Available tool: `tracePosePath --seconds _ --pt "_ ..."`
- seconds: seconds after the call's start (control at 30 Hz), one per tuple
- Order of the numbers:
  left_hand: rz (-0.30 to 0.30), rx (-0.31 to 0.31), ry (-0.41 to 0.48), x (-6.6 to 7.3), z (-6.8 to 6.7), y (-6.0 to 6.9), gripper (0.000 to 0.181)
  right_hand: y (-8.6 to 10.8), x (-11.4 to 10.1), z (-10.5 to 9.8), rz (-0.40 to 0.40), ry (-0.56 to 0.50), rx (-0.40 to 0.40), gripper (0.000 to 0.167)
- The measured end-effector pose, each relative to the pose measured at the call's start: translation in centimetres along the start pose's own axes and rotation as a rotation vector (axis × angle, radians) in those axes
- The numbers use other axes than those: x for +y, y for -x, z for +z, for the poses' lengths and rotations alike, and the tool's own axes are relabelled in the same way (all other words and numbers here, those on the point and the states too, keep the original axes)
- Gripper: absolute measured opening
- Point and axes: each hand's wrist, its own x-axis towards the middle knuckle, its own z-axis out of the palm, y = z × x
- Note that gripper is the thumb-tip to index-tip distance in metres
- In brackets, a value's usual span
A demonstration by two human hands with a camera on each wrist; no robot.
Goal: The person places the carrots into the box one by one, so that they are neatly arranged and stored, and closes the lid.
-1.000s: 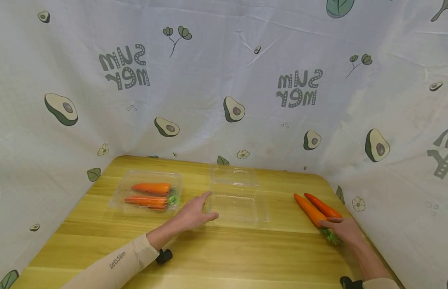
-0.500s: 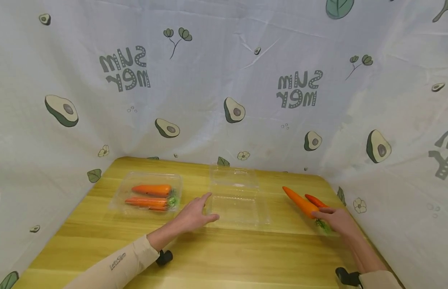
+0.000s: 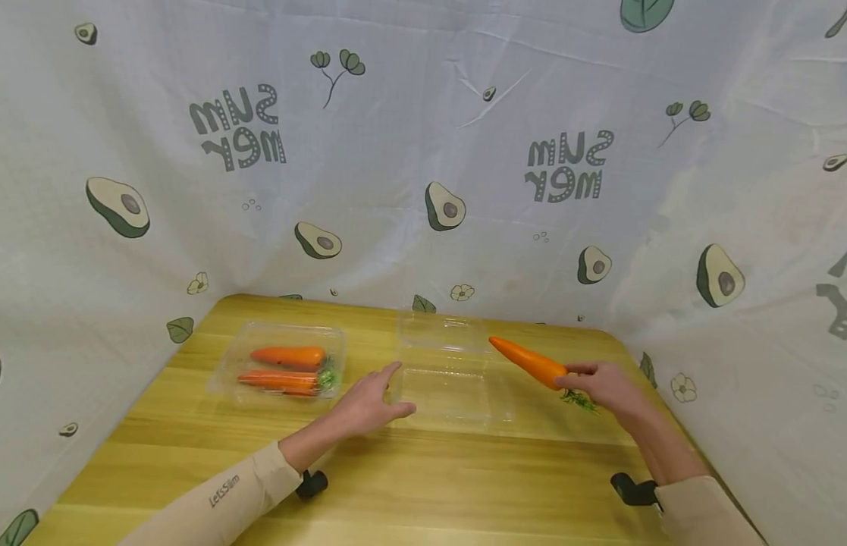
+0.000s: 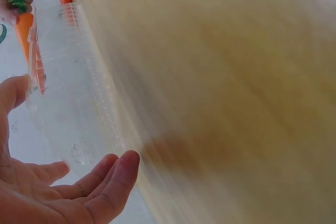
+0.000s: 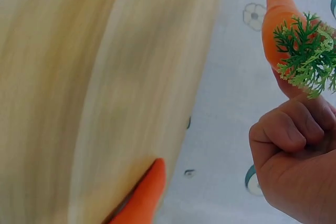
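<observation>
My right hand (image 3: 610, 390) pinches an orange carrot (image 3: 528, 362) near its leafy green top, holding it above the table with the tip toward the far left. In the right wrist view, the carrot's green leaves (image 5: 307, 51) stick out over my curled fingers. My left hand (image 3: 362, 406) is at the left side of a clear plastic container (image 3: 443, 394) whose lid (image 3: 442, 332) lies back. Its thumb and fingers are spread; whether they touch the wall I cannot tell. Another carrot (image 5: 139, 198) lies on the table, hidden behind my right hand in the head view.
A second clear container (image 3: 225, 371) with several carrots (image 3: 287, 356) in it stands on the left of the wooden table (image 3: 409, 485). A white printed cloth (image 3: 382, 152) hangs around the table's back and sides.
My right hand has lifted the carrot off the table at the right and carried it left toward the open container. My left hand has stayed in place.
</observation>
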Motion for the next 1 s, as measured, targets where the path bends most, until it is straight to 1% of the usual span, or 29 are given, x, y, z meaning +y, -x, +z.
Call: tracePosePath --seconds 0.27,0.43,0.57,0.83,1.0 --pt "0.008 0.003 -0.004 0.1 0.0 -0.1 0.085 -1.5 -2.8 1.3 -0.069 0.098 -0.049 0.068" --pt "0.005 0.002 -0.011 0.1 0.0 0.0 0.085 -2.6 -4.3 2.4 -0.110 0.115 -0.092 0.063" --pt "0.002 0.002 -0.012 0.1 -0.1 0.1 0.085 -3.8 -5.1 3.4 -0.114 0.130 -0.108 0.059" --pt "0.004 -0.008 -0.005 0.3 -0.3 0.1 0.085 -6.0 -6.8 5.7 -0.141 0.148 -0.172 0.050" --pt "0.000 -0.017 -0.001 0.2 -0.2 0.1 0.085 -7.0 -7.4 7.1 -0.183 0.188 -0.214 0.045"
